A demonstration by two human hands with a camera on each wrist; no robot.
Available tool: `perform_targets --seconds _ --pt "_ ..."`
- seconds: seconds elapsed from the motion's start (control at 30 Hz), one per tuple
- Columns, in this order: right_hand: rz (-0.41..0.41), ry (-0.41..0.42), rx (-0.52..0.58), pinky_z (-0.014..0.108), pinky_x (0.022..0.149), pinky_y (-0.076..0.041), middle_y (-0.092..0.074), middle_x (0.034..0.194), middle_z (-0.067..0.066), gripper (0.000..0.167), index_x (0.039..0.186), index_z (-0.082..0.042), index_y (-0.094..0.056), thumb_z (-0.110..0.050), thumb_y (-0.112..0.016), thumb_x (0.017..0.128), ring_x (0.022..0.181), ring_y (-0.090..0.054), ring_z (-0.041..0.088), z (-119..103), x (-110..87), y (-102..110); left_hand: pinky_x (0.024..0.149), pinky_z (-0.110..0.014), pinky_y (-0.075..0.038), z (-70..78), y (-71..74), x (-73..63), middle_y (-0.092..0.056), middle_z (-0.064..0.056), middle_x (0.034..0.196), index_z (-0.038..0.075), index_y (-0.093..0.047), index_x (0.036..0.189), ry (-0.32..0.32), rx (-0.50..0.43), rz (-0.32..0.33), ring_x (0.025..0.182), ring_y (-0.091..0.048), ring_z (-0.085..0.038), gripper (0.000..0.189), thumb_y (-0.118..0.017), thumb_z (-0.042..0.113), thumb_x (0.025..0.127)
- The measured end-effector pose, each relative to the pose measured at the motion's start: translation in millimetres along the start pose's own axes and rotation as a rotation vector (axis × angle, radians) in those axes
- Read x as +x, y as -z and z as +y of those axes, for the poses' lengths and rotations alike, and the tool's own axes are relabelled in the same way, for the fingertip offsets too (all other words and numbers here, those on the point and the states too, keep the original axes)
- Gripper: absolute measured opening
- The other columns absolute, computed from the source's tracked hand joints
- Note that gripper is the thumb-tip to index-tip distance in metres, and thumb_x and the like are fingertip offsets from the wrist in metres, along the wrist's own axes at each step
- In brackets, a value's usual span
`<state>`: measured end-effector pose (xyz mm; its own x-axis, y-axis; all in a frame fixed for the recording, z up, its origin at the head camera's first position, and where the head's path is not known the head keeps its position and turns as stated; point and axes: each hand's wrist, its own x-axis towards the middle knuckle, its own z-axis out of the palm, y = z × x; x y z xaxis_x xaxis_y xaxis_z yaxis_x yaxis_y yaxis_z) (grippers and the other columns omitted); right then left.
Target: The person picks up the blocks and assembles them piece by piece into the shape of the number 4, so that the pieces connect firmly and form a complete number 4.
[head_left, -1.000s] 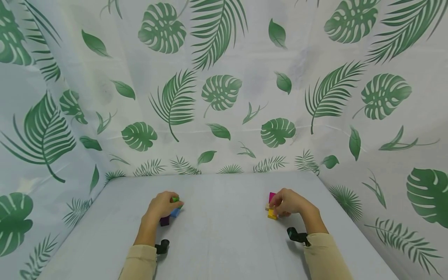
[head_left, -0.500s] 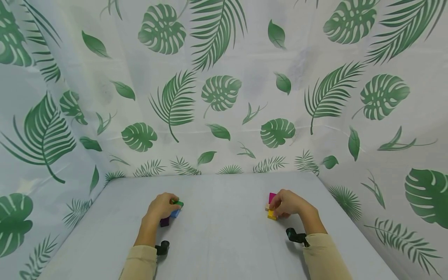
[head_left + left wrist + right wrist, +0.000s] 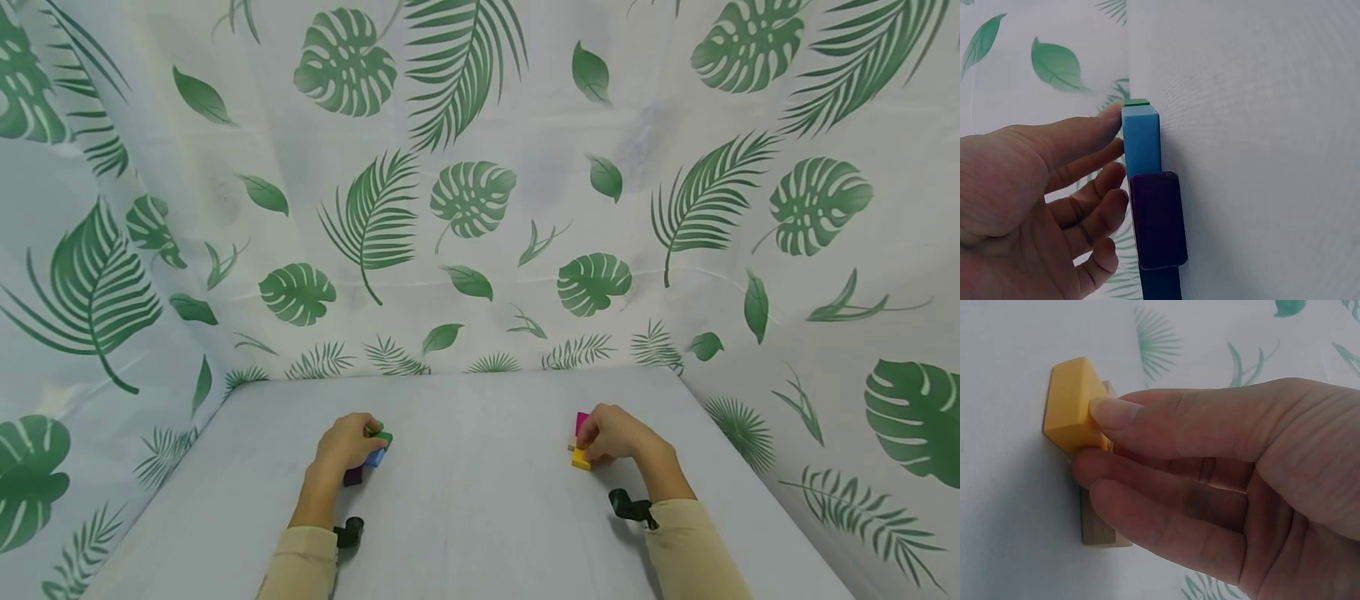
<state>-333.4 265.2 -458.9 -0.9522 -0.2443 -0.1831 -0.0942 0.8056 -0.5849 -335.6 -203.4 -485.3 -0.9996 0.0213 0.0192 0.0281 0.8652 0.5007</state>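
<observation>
My left hand (image 3: 347,442) pinches a green block (image 3: 386,437) between thumb and fingers at the left of the table. Against it lies a light blue block (image 3: 1142,140), with a dark purple block (image 3: 1159,220) nearer me. Below the purple one, a dark blue block (image 3: 1160,284) shows in the left wrist view. My right hand (image 3: 617,432) has its thumb on the side of a yellow block (image 3: 1067,400), fingers curled beneath it. A magenta block (image 3: 582,422) stands just beyond, and a bare wood block (image 3: 1099,525) is partly hidden by the fingers.
Both block groups rest on a white-covered table (image 3: 472,500), well apart. A white cloth with green leaf prints (image 3: 525,225) hangs behind and along the sides. Dark wrist cameras (image 3: 628,505) stick out from the inner side of each wrist.
The green block has settled lower against the blue one and shows more beside my left thumb. My right hand stays at the yellow block, with barely any shift.
</observation>
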Motion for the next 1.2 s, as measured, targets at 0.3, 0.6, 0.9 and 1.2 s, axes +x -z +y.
perform_targets --seconds 0.3,0.6,0.9,1.2 --pt "-0.019 0.019 -0.004 0.031 0.064 -0.057 -0.068 0.080 0.003 0.013 0.085 -0.008 -0.077 0.003 -0.083 0.082 0.070 -0.063 0.018 -1.8 2.2 -2.1 0.083 -0.050 -0.054 0.5 0.1 0.1 -0.073 -0.006 0.096 0.005 -0.075 0.114 0.001 -0.013 -0.001 0.086 -0.065 -0.021 0.028 -0.080 0.022 0.091" --pt "-0.017 0.032 -0.026 0.030 0.064 -0.057 -0.069 0.082 0.002 0.014 0.088 -0.009 -0.080 0.003 -0.083 0.082 0.070 -0.062 0.017 -1.9 3.4 -3.6 0.089 -0.053 -0.054 0.5 -0.7 1.4 -0.075 -0.010 0.104 0.005 -0.076 0.118 -0.009 -0.006 -0.005 0.092 -0.067 -0.024 0.030 -0.079 0.019 0.092" --pt "-0.024 0.006 -0.011 0.031 0.064 -0.057 -0.071 0.083 0.003 0.014 0.087 -0.011 -0.081 0.002 -0.083 0.082 0.070 -0.063 0.019 -4.9 5.2 -4.7 0.091 -0.051 -0.054 4.3 -2.2 1.3 -0.075 -0.010 0.108 0.004 -0.075 0.120 -0.012 -0.027 -0.017 0.095 -0.067 -0.023 0.029 -0.077 0.016 0.093" --pt "-0.024 0.025 -0.015 0.030 0.064 -0.056 -0.070 0.084 0.002 0.014 0.087 -0.011 -0.080 0.002 -0.082 0.083 0.072 -0.063 0.018 -9.6 4.7 -7.8 0.091 -0.051 -0.054 8.3 -6.2 1.7 -0.075 -0.011 0.109 0.006 -0.076 0.118 -0.017 -0.042 -0.022 0.096 -0.067 -0.023 0.026 -0.077 0.013 0.093"
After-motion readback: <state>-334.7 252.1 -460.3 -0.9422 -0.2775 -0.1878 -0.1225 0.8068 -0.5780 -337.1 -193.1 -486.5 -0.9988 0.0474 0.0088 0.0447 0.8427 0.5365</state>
